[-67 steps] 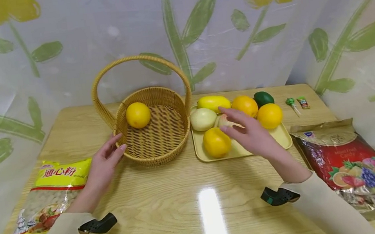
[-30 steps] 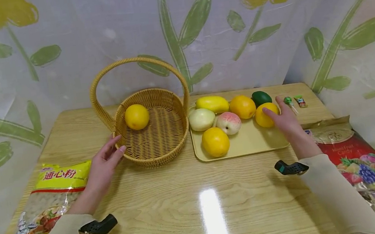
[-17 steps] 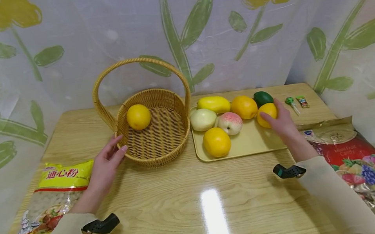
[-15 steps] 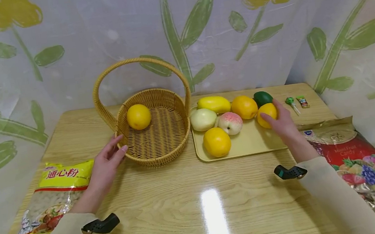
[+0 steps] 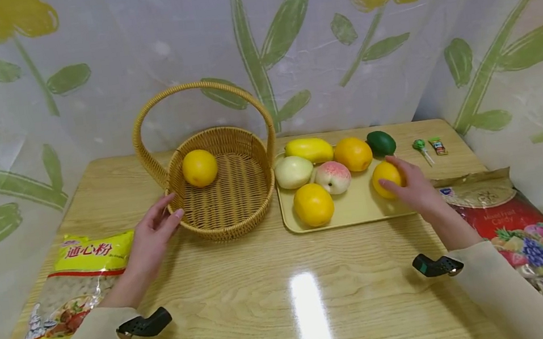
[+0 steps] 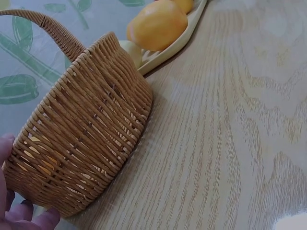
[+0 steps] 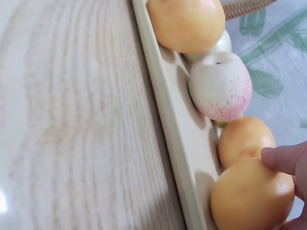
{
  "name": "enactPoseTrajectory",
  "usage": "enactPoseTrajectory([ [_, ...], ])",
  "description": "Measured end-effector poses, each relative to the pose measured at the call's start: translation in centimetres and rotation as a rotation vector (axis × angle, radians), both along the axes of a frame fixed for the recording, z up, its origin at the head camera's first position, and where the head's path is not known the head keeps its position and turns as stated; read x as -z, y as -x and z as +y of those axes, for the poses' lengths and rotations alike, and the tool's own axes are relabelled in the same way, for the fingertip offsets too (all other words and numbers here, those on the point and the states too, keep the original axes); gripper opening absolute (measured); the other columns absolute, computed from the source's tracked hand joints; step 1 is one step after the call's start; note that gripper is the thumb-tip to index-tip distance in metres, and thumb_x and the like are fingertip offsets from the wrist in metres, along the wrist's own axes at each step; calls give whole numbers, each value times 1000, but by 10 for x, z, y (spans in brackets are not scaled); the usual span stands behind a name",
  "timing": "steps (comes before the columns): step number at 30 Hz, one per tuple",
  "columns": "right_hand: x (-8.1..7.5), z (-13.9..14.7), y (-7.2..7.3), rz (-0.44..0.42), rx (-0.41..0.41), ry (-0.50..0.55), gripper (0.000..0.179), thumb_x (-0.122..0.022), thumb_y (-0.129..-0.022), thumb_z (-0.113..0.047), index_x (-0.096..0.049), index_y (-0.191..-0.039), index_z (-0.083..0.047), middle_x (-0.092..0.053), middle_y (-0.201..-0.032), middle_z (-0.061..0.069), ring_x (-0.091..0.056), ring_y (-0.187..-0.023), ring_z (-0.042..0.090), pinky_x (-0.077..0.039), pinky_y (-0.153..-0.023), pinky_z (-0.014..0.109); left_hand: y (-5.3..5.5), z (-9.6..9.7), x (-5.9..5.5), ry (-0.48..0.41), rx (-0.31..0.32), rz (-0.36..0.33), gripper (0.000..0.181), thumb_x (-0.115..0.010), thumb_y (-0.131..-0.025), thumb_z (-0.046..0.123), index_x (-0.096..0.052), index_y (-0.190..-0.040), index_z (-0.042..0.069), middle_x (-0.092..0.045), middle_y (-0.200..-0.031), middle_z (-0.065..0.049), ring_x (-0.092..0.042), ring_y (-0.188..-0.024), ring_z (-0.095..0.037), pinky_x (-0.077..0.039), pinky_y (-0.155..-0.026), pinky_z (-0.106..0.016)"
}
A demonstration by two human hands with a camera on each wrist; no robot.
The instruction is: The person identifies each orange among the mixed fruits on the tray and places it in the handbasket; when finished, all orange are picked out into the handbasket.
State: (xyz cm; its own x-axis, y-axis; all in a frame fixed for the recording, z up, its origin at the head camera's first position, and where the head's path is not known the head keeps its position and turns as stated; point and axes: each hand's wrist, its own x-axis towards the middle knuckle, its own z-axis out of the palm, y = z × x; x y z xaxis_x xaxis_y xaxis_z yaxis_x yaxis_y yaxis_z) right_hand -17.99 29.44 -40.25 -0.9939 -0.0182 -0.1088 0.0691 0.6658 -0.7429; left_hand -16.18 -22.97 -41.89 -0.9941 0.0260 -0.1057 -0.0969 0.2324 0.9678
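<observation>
My left hand holds the left side of the round wicker basket, thumb and fingers at its rim; the left wrist view shows fingertips against the woven wall. One orange lies inside the basket. At the right end of the yellow tray, my right hand grips an orange between thumb and fingers. Beside it on the tray are a peach, two more oranges, a pale round fruit, a yellow mango-like fruit and a dark green fruit.
A yellow pasta bag lies at the left. To the right are a red mixed fruit candy bag, a green lollipop and a small wrapped candy. A flowered curtain hangs behind the table.
My right hand has gone from above the peach to the orange at the tray's right end, taken hold of it and drawn it slightly towards me. The left hand stays at the basket.
</observation>
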Motion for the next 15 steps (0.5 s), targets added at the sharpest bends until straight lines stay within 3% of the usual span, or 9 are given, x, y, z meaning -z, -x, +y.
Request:
enactPoseTrajectory([
  [9,0,-2,-14,21,-30,-36,68,-54,-101,-34,-23,-154,-3,-29,-146,33,-36,-121,46,-33,-105,62,1,-2,-2,4,9,6,69,-57,-97,45,-34,-153,14,-9,-164,-3,-18,-147,-28,-37,-106,-23],
  [15,-2,-6,-23,36,-38,-4,65,-54,-102,-33,-28,-153,-4,-37,-142,29,-40,-117,42,-35,-103,57,1,-2,-1,9,10,3,68,-58,-97,44,-34,-153,14,-8,-164,-2,-19,-146,-28,-39,-105,-21],
])
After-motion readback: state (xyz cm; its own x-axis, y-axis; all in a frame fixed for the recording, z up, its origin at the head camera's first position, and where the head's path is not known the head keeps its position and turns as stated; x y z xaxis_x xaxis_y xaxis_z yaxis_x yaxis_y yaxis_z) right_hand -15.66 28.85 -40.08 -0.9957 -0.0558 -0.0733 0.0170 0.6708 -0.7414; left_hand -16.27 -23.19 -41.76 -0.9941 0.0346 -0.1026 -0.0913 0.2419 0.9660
